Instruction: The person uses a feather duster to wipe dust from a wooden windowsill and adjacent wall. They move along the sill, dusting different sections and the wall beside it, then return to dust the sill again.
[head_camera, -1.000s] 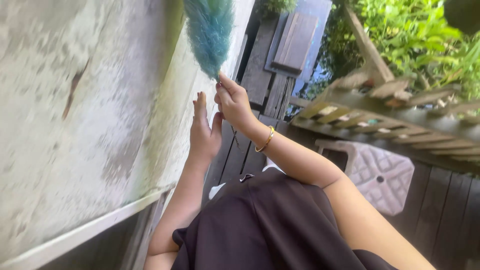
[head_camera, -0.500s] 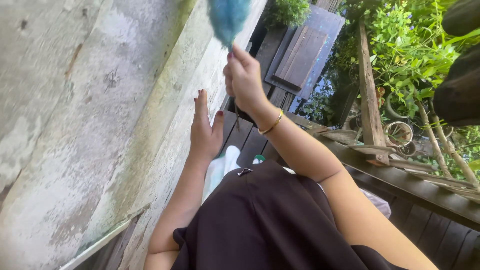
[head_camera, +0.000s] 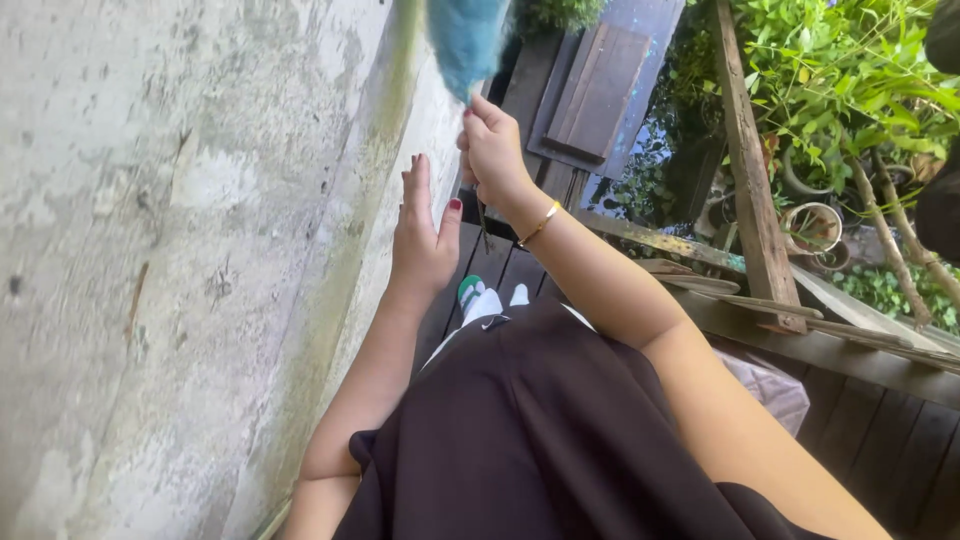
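While your right hand (head_camera: 492, 150) sits upper centre of the frame, closed in a fist round the thin handle of a blue feather duster (head_camera: 466, 40), the duster's fluffy head rises to the top edge and is cut off there, just beside the wall (head_camera: 180, 250).

Item: left hand (head_camera: 423, 235), centre of the frame, just below and left of the right one. Fingers straight and together, thumb spread, palm turned to the wall; it holds nothing. Whether the fingertips touch the wall cannot be told.

Item: gold bangle (head_camera: 539, 224) on your right wrist. A thin dark cord (head_camera: 483, 225) hangs down from the right fist.

Item: wall, filling the left half of the frame. Pale, rough, stained grey and green, with a mossy streak running down its middle.

Item: dark garment (head_camera: 540, 430), lower centre, covering your body between both forearms. Below the hands, a white shoe with green trim (head_camera: 472, 296) shows on the dark plank floor (head_camera: 500, 270).

Item: weathered wooden railing (head_camera: 750, 190), right of centre, slanting across the frame. Beyond it, upper right, green leafy plants (head_camera: 830, 70) and a round pot (head_camera: 810, 228).

Item: grey-blue wooden panel (head_camera: 600, 85), top centre, just right of the duster.
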